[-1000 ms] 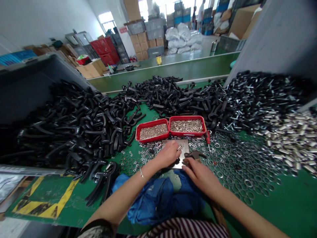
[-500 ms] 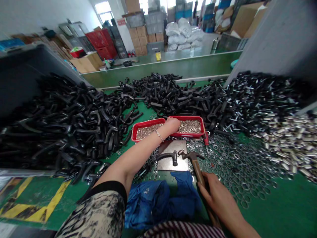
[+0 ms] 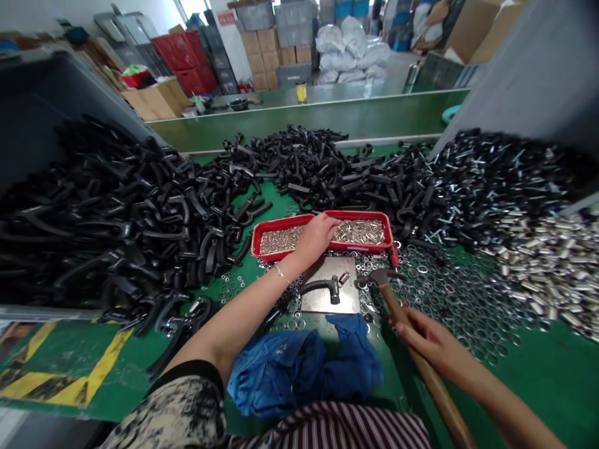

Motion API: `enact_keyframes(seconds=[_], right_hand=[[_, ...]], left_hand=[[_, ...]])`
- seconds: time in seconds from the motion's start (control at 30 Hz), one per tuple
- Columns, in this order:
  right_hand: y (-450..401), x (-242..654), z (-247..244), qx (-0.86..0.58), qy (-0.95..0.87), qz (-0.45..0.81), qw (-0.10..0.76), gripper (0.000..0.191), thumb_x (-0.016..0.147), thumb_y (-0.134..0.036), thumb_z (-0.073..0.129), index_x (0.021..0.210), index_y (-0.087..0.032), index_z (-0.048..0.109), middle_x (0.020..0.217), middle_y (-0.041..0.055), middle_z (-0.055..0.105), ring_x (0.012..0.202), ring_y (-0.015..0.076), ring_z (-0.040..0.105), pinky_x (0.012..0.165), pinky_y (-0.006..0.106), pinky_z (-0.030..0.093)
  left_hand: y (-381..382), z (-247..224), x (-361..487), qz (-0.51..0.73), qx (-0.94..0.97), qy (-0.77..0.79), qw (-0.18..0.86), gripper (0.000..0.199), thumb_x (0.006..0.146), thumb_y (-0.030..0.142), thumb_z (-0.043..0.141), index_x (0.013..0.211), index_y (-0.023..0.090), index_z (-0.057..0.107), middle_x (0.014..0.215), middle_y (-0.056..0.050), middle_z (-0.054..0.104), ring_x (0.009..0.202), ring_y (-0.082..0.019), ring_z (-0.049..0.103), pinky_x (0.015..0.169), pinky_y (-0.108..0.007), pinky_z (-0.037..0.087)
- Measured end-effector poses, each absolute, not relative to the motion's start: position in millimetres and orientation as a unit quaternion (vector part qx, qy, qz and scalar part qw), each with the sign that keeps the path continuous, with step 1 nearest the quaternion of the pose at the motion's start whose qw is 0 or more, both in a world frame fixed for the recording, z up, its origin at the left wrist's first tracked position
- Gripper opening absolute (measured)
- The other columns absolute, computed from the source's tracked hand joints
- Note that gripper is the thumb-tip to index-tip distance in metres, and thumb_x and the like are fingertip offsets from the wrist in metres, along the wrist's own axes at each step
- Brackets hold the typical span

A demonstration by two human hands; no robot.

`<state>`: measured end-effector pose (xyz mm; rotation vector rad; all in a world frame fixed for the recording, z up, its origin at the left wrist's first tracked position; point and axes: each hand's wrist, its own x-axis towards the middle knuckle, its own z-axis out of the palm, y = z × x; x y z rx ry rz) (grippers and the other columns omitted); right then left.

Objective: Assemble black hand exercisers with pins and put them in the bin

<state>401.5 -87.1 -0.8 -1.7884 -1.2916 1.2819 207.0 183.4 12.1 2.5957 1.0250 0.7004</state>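
Note:
My left hand [image 3: 317, 236] reaches over the two red trays, its fingertips bent together at the edge of the small metal pins [image 3: 360, 232] in the right tray [image 3: 359, 248]. Whatever its fingers pinch is too small to make out. The left tray [image 3: 276, 256] holds smaller metal pieces. My right hand [image 3: 423, 337] grips the wooden handle of a claw hammer [image 3: 397, 305], whose head hangs just right of a metal plate [image 3: 322, 302]. On that plate lie a black curved lever [image 3: 322, 285] and a short silver cylinder [image 3: 344, 278].
Black levers are heaped at left [image 3: 140, 212] and at the back. Black-and-silver bolts [image 3: 505, 168] and silver sleeves [image 3: 547, 262] pile up at right. Loose metal rings [image 3: 449, 299] spread beside the hammer. A blue cloth [image 3: 299, 371] lies in front, and a red-handled screwdriver [image 3: 394, 254] beside the trays.
My left hand has drawn back slightly, uncovering its fingertips. My right hand has moved the hammer rightward, away from the plate. The view has shifted a little.

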Motion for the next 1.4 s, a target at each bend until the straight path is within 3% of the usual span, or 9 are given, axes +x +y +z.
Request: enact_keyframes(seconds=[0.3, 0.5, 0.67, 0.9, 1.03, 1.1, 1.2, 1.3, 1.4], right_hand=[[-98, 397, -12, -0.704, -0.439, 0.461, 0.315, 0.040, 0.085, -0.059, 0.059, 0.094, -0.021, 0.066, 0.085, 0.0056, 0.069, 0.079, 0.0235, 0.065, 0.068, 0.033, 0.054], [-69, 385, 11, -0.623, -0.393, 0.527, 0.424, 0.034, 0.091, -0.053, 0.057, 0.112, -0.027, 0.050, 0.080, -0.0027, 0.059, 0.056, 0.0124, 0.056, 0.053, 0.026, 0.052], [-72, 379, 9, -0.649, -0.371, 0.538, 0.389, 0.043, 0.087, -0.057, 0.060, 0.117, -0.027, 0.049, 0.075, -0.0051, 0.055, 0.045, 0.0080, 0.042, 0.034, 0.019, 0.035], [-75, 388, -4, -0.684, -0.452, 0.480, 0.312, 0.042, 0.092, -0.055, 0.051, 0.121, -0.024, 0.051, 0.078, -0.0009, 0.063, 0.050, 0.0132, 0.053, 0.041, 0.024, 0.042], [-74, 396, 6, -0.695, -0.560, 0.368, 0.261, 0.051, 0.095, -0.047, 0.050, 0.142, -0.027, 0.047, 0.107, 0.0065, 0.072, 0.083, 0.0236, 0.070, 0.072, 0.036, 0.056], [-75, 394, 16, -0.676, -0.606, 0.322, 0.268, 0.057, 0.097, -0.042, 0.048, 0.152, -0.033, 0.036, 0.136, 0.0058, 0.062, 0.112, 0.0274, 0.065, 0.093, 0.042, 0.052], [-72, 386, 26, -0.642, -0.652, 0.284, 0.287, 0.057, 0.098, -0.037, 0.046, 0.154, -0.036, 0.033, 0.152, 0.0019, 0.047, 0.133, 0.0290, 0.050, 0.108, 0.046, 0.043], [-60, 382, 23, -0.629, -0.662, 0.310, 0.266, 0.054, 0.097, -0.037, 0.046, 0.150, -0.038, 0.040, 0.141, 0.0026, 0.058, 0.124, 0.0292, 0.058, 0.103, 0.047, 0.047], [-49, 385, 11, -0.645, -0.610, 0.376, 0.266, 0.054, 0.096, -0.043, 0.047, 0.150, -0.037, 0.042, 0.112, 0.0043, 0.072, 0.090, 0.0237, 0.070, 0.079, 0.038, 0.057]], left_hand=[[111, 4, 158, 0.257, 0.806, 0.390, 0.365, 0.007, 0.087, 0.025, 0.067, 0.090, 0.019, 0.068, 0.085, -0.001, 0.069, 0.077, -0.015, 0.062, 0.073, -0.028, 0.048], [103, -14, 163, 0.185, 0.838, 0.427, 0.283, 0.022, 0.092, 0.034, 0.061, 0.079, 0.018, 0.064, 0.081, -0.003, 0.067, 0.076, -0.018, 0.061, 0.071, -0.029, 0.043], [97, -20, 170, 0.164, 0.854, 0.441, 0.221, 0.023, 0.095, 0.036, 0.057, 0.084, 0.018, 0.064, 0.085, -0.004, 0.068, 0.080, -0.019, 0.062, 0.072, -0.029, 0.043], [95, -23, 174, 0.123, 0.937, 0.321, 0.063, 0.033, 0.100, 0.037, 0.045, 0.085, 0.014, 0.063, 0.087, -0.009, 0.065, 0.088, -0.023, 0.060, 0.080, -0.036, 0.044], [94, -20, 166, 0.112, 0.956, 0.264, 0.054, 0.043, 0.096, 0.052, 0.049, 0.106, 0.012, 0.062, 0.100, -0.013, 0.064, 0.099, -0.029, 0.057, 0.089, -0.044, 0.043], [89, -20, 159, 0.142, 0.937, 0.306, 0.093, 0.080, 0.079, 0.067, 0.064, 0.133, 0.010, 0.048, 0.119, -0.018, 0.059, 0.110, -0.034, 0.054, 0.096, -0.050, 0.042], [81, -24, 149, 0.160, 0.917, 0.327, 0.167, 0.115, 0.070, 0.062, 0.076, 0.153, 0.012, 0.014, 0.131, -0.021, 0.053, 0.117, -0.037, 0.052, 0.102, -0.054, 0.039], [78, -29, 144, 0.152, 0.917, 0.306, 0.204, 0.113, 0.075, 0.049, 0.078, 0.154, 0.016, 0.005, 0.130, -0.020, 0.054, 0.117, -0.037, 0.054, 0.101, -0.055, 0.042], [79, -30, 142, 0.146, 0.922, 0.293, 0.208, 0.111, 0.075, 0.047, 0.078, 0.154, 0.013, 0.007, 0.126, -0.021, 0.055, 0.116, -0.039, 0.055, 0.099, -0.056, 0.043]])
